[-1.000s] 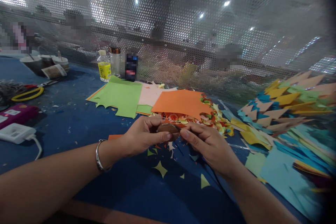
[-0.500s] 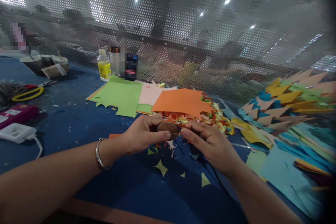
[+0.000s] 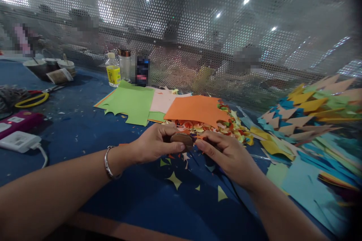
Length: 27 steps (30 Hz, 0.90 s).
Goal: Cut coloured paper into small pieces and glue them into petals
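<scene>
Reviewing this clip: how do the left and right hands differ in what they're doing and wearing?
The left hand grips a brown disc, thumb on its near side; the right hand is at the disc's right edge, its hold unclear. The left wrist wears a silver bracelet; the right wrist is bare. Both have bent fingers.

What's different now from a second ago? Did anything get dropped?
Hardly anything changed: the view shifted a bit, so most things sit slightly farther right in the picture. Nothing was dropped: the left hand still holds the brown disc, and the right hand stays close by its edge. The orange sheet, green sheet and bottle stayed put.
</scene>
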Tool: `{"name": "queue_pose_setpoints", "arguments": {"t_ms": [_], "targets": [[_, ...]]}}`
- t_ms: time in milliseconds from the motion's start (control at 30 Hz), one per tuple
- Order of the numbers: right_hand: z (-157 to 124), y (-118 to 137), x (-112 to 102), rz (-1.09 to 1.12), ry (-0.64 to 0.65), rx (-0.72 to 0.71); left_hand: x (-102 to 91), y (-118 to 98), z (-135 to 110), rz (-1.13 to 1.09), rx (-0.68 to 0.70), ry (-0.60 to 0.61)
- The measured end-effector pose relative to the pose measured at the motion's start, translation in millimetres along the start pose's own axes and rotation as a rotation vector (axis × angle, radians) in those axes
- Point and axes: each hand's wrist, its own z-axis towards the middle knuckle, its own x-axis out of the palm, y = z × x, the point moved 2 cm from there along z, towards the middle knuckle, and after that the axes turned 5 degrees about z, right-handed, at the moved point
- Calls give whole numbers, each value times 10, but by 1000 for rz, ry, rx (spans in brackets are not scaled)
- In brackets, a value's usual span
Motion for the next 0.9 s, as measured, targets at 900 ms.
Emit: {"name": "queue_pose_setpoints", "arguments": {"t_ms": [900], "targets": [[-21, 12, 14, 43, 34, 5, -57, -35, 13, 256, 87, 66]]}}
